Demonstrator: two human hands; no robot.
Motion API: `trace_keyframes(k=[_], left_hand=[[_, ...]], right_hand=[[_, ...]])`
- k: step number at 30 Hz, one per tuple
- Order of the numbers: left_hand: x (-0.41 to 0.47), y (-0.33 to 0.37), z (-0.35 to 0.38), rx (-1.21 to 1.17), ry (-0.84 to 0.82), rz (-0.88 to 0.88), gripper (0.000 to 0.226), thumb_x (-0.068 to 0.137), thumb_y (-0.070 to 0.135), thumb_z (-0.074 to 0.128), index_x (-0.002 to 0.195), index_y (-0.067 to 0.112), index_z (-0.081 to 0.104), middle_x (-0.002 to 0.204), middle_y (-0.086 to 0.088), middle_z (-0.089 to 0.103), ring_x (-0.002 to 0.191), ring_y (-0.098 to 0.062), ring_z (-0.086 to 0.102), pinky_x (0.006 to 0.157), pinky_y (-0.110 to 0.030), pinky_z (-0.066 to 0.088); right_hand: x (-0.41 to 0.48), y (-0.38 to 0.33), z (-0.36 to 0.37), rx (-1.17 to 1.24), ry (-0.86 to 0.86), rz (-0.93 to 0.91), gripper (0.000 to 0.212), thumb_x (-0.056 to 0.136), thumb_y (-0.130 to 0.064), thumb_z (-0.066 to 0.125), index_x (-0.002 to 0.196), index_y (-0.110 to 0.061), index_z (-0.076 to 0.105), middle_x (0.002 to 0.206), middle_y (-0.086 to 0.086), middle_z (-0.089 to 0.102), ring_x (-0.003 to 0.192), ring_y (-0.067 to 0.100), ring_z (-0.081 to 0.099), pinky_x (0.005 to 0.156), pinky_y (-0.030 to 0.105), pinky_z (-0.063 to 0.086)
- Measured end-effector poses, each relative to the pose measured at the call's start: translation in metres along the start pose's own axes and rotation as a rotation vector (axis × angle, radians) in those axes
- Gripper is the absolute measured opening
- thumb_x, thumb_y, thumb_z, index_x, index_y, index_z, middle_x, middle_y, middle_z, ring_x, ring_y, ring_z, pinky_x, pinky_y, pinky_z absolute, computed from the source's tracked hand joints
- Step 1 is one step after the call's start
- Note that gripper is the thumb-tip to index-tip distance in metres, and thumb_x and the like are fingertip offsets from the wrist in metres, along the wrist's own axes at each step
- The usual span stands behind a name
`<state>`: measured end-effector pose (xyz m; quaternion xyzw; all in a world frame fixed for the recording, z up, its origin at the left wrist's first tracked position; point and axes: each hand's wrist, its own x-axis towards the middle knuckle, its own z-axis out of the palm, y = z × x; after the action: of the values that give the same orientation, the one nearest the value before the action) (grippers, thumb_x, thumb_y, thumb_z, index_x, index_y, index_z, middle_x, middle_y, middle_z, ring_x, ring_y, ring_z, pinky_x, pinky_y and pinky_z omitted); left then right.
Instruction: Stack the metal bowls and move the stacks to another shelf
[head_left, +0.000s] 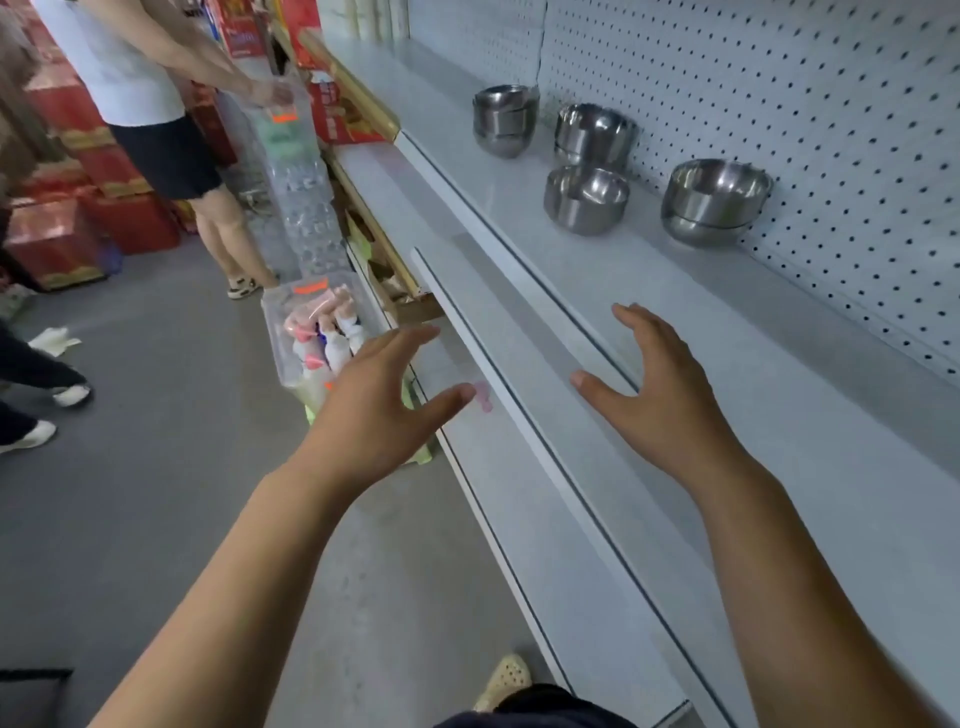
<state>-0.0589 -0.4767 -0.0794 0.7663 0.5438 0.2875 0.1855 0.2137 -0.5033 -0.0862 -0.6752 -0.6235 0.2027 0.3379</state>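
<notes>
Matte white shelf (675, 322), pegboard (779, 78) behind, round shiny steel bowls (586, 202) (some nested)

The bowls (586, 200) are polished metal, shiny and mirror-smooth, with bright reflections. The shelf (701, 338) under them is smooth, matt and pale grey. The pegboard (779, 78) behind is a matt white sheet punched with small holes. A bin (272, 322) is clear, glossy plastic. The floor (156, 519) is dull, smooth grey. Boxes (57, 244) have glossy red and gold surfaces.
</notes>
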Motion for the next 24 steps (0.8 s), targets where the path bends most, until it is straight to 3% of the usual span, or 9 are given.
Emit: trace_keyframes(k=[5,9,11,18,24], left_hand=[[0.067,-0.014,0.016,-0.043,0.022,0.030,0.068,0.086,0.055,0.070,0.143,0.020,0.054,0.143,0.006,0.058,0.134,-0.015,0.050,0.103,-0.022,0.034],[0.100,-0.033,0.034,-0.072,-0.049,0.041,0.069,0.085,0.056,0.070,0.143,0.023,0.053,0.145,0.008,0.056,0.138,-0.012,0.047,0.105,-0.016,0.030],[0.126,-0.041,0.037,-0.077,-0.083,0.062,0.070,0.086,0.057,0.069,0.145,0.024,0.052,0.148,0.008,0.054,0.140,-0.012,0.045,0.107,-0.020,0.031],[0.239,-0.053,0.046,-0.072,-0.208,0.251,0.076,0.089,0.065,0.061,0.152,0.030,0.040,0.157,0.007,0.044,0.144,-0.015,0.041,0.113,-0.032,0.035],[0.331,-0.053,0.072,-0.157,-0.342,0.397,0.083,0.089,0.060,0.068,0.156,0.028,0.031,0.162,0.005,0.035,0.145,-0.016,0.038,0.107,-0.024,0.030]], right_hand=[[0.066,0.003,0.010,0.031,0.054,0.008,0.074,0.095,-0.040,0.071,0.158,-0.031,0.032,0.167,-0.011,0.026,0.151,0.007,0.026,0.113,0.019,0.024],[0.107,0.010,0.017,0.065,0.151,0.059,0.071,0.096,-0.037,0.070,0.156,-0.032,0.033,0.166,-0.009,0.027,0.151,0.011,0.028,0.121,0.031,0.030],[0.123,0.014,0.020,0.056,0.174,0.089,0.072,0.096,-0.036,0.070,0.156,-0.030,0.033,0.166,-0.008,0.028,0.152,0.011,0.028,0.122,0.033,0.030],[0.168,0.026,0.040,0.056,0.308,0.266,0.072,0.095,-0.039,0.071,0.156,-0.029,0.033,0.163,-0.008,0.032,0.150,0.009,0.030,0.122,0.033,0.030],[0.191,0.032,0.064,0.109,0.468,0.431,0.078,0.096,-0.037,0.070,0.160,-0.028,0.026,0.162,-0.003,0.034,0.148,0.013,0.034,0.112,0.024,0.029]])
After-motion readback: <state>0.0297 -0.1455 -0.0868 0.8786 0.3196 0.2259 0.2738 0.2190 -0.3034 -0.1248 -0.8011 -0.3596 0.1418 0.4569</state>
